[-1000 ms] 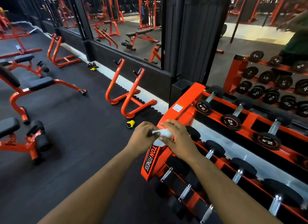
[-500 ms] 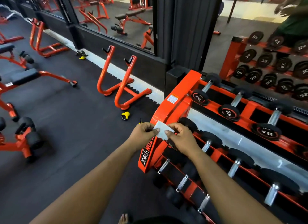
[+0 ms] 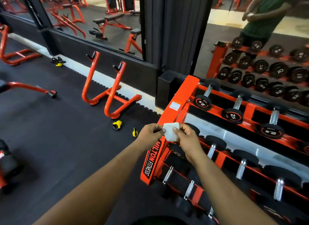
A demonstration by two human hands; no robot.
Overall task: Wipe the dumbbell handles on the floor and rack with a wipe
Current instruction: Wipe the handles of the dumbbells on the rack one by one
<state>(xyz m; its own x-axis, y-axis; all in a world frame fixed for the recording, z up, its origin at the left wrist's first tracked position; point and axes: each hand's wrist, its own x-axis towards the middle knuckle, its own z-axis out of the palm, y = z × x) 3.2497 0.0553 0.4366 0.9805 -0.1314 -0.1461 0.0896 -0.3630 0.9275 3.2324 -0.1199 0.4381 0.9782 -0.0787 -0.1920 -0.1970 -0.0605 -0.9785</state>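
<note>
Up front, small white crumpled wipe (image 3: 170,132) above the orange steel rack's (image 3: 173,114) end, pinched by left hand (image 3: 151,134) and right hand (image 3: 187,137), chrome-handled black dumbbells (image 3: 215,147) beside.

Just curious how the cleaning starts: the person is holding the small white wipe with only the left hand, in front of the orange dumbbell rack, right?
Not quite. The head view shows both hands on the small white wipe: the left hand and the right hand each pinch an edge, in front of the orange dumbbell rack.
</note>
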